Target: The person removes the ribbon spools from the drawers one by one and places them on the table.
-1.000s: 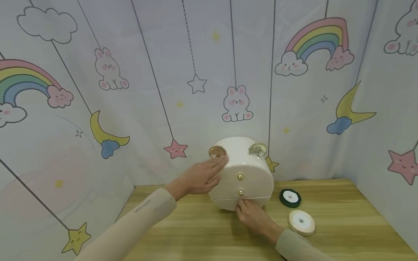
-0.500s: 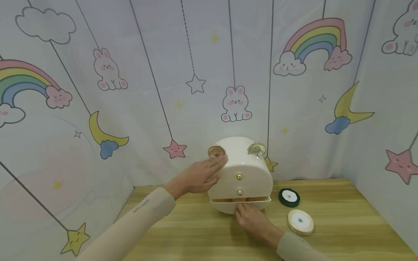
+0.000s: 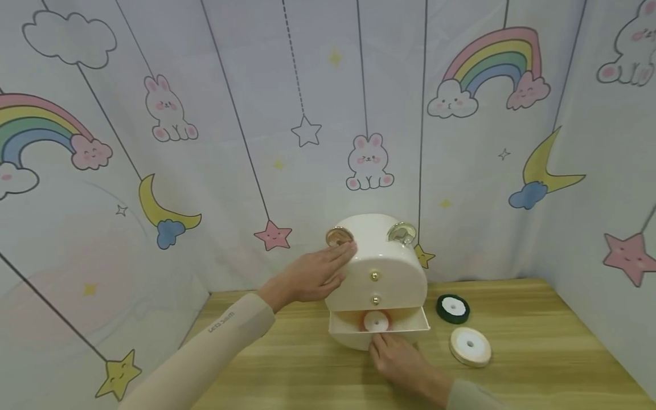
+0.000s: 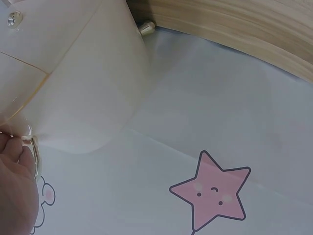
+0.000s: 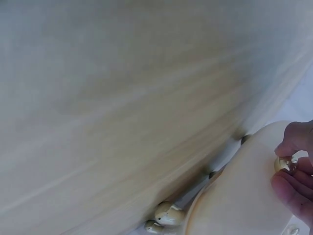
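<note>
A glossy white drum-shaped drawer box (image 3: 376, 236) with gold ear-like ornaments stands on the table. My left hand (image 3: 320, 277) rests with its fingers extended on the upper left of the box, beside the left ear (image 3: 338, 234). The bottom drawer (image 3: 344, 340) is pulled out toward me, and a ribbon spool with a red edge (image 3: 376, 323) lies inside. With thumb and fingers, my right hand (image 3: 402, 359) pinches this drawer's gold knob (image 5: 282, 165), as the right wrist view shows. Two gold knobs (image 3: 375, 276) sit on the drawer fronts above.
To the right of the box lie a dark green ribbon spool (image 3: 453, 308) and a cream ribbon spool (image 3: 470, 346), both flat on the wooden table (image 3: 287, 353). A patterned cloth backdrop (image 3: 230, 171) rises close behind the box and on both sides.
The bottom drawer has gone from closed to well out, drawn toward me by my right hand, and the red-edged spool has come into view. My left hand has stayed on the box.
</note>
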Tool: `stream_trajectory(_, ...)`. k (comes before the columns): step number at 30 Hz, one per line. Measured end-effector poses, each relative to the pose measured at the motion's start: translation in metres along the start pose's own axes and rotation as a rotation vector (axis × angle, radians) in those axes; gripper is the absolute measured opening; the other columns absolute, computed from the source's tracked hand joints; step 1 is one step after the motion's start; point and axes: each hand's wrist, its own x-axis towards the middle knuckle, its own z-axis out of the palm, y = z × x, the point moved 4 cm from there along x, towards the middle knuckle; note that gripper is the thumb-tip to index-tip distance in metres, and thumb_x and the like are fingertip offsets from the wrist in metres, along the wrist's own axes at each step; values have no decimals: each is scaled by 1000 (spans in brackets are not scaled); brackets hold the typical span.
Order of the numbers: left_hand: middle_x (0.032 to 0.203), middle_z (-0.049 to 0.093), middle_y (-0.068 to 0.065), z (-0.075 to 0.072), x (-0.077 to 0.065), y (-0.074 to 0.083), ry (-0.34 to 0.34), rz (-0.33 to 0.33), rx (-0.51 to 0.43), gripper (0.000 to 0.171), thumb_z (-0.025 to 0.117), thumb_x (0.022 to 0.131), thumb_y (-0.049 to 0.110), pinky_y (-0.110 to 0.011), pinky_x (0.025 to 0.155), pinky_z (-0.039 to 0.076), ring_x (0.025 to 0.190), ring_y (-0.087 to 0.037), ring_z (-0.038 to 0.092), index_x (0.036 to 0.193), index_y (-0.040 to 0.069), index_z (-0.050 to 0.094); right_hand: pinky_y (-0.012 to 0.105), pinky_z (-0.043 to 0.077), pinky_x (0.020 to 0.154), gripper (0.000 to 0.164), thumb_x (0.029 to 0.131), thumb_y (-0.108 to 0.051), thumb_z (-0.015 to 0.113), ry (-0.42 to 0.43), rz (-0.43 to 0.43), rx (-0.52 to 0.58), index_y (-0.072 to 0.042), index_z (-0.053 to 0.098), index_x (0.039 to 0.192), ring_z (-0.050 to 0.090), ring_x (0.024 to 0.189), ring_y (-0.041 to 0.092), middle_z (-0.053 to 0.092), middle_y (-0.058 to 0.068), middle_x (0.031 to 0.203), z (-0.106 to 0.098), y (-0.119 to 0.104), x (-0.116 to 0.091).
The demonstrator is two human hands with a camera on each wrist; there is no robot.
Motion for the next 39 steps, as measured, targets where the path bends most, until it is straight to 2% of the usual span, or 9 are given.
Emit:
stream_trajectory(8,174,29,-11,2,1,0,2,10,15,65,42,111,32,-43,128,36,160,-29,34,168,7,24,26,53,59,56,104,6,18,-71,-5,39,-8,69,85,58,73,14,58,3,84,-12,-8,-4)
stream_trajectory(11,174,28,-11,3,0,0,1,7,13,65,41,111,32,-43,129,35,160,-28,34,168,7,24,26,54,62,46,99,6,26,-94,-6,73,-8,69,86,58,75,14,58,3,85,-17,-12,-5)
stream_trajectory(16,174,28,-12,4,0,0,2,8,12,65,42,111,33,-43,129,35,160,-29,33,167,6,24,26,51,57,47,101,6,25,-44,8,91,-6,67,83,56,71,14,56,4,82,-24,-16,-5)
stream_trajectory(18,174,28,-12,3,0,0,5,10,12,65,42,111,32,-43,129,35,160,-29,34,167,5,24,25,49,56,56,106,4,17,-15,9,88,-6,66,81,54,69,14,55,3,80,-27,-17,-4)
stream_trajectory(26,174,27,-12,3,0,1,-2,2,14,66,42,111,32,-43,129,35,160,-29,33,168,6,23,23,47,53,56,107,1,19,8,-7,94,-6,66,78,53,67,12,54,2,77,-34,-18,-4)
stream_trajectory(34,174,30,-12,4,0,0,17,9,23,65,43,110,32,-43,128,37,159,-29,35,167,6,25,20,42,48,51,104,1,24,70,-56,71,-5,66,77,50,64,12,53,2,76,-34,-22,-9)
stream_trajectory(39,173,31,-13,3,0,0,24,14,31,65,42,110,32,-43,128,37,159,-29,36,167,5,25,20,38,48,53,105,-3,21,46,-68,70,-6,66,77,49,65,11,54,2,77,-37,-25,-9)
